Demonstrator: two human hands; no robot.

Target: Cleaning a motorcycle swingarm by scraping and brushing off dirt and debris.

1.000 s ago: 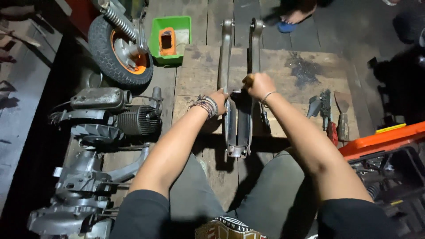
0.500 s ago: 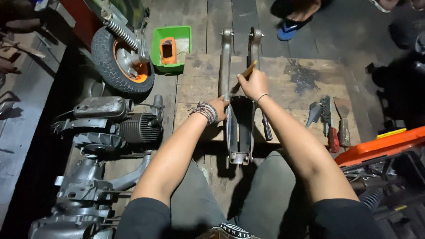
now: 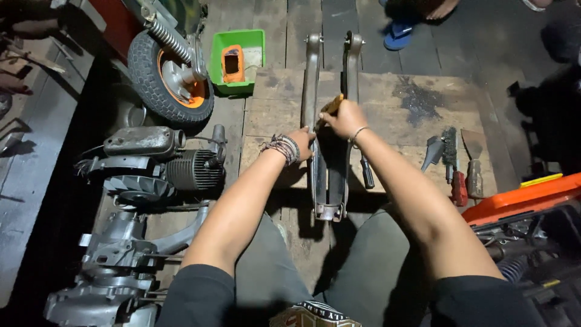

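A grey metal swingarm (image 3: 311, 79) with two long arms lies lengthwise on a wooden board (image 3: 405, 115) in front of me. My left hand (image 3: 301, 143), beaded bracelets at the wrist, rests on the left arm of the part and steadies it. My right hand (image 3: 344, 118) is closed on a small wood-handled brush (image 3: 330, 106), its tip between the two arms of the swingarm. A dark tool (image 3: 367, 172) lies on the board just under my right forearm.
A small wheel with an orange rim (image 3: 171, 79) and a green tray (image 3: 237, 60) stand at the back left. Engine parts (image 3: 157, 166) lie along the left. A wire brush, scrapers and a red-handled tool (image 3: 454, 160) lie right, beside an orange case (image 3: 520, 200). Another person's blue sandal (image 3: 398, 35) is ahead.
My right hand has moved farther along the swingarm with the brush, away from me. My left hand has stayed on the left arm of the part.
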